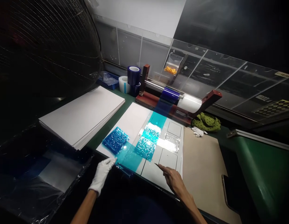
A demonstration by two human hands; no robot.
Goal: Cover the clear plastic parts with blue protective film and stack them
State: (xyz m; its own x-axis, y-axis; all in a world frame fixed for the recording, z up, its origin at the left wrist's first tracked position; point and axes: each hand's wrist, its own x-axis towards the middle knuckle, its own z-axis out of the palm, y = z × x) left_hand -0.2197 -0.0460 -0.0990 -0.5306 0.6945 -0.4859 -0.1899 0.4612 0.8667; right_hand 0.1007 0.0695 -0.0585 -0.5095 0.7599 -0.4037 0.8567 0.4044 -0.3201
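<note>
A strip of blue film (156, 119) runs from a roll (170, 95) on a red dispenser (156, 102) down across a white panel (169, 158). My left hand (102, 173), in a white glove, pinches the strip's near end (125, 160) at the panel's front edge. My right hand (172, 179) is bare; its fingers are pinched on a thin dark blade (157, 164) resting on the panel beside the film. Two wrinkled blue film patches (116, 140) lie on the panel.
A stack of white sheets (83, 115) lies at the left, under a large fan (48, 46). Tape rolls (132, 77) stand at the back. A brown board (202, 168), a white glove (198, 132) and a green pouch (206, 122) are at the right. Clear plastic wrap (41, 180) covers the near left.
</note>
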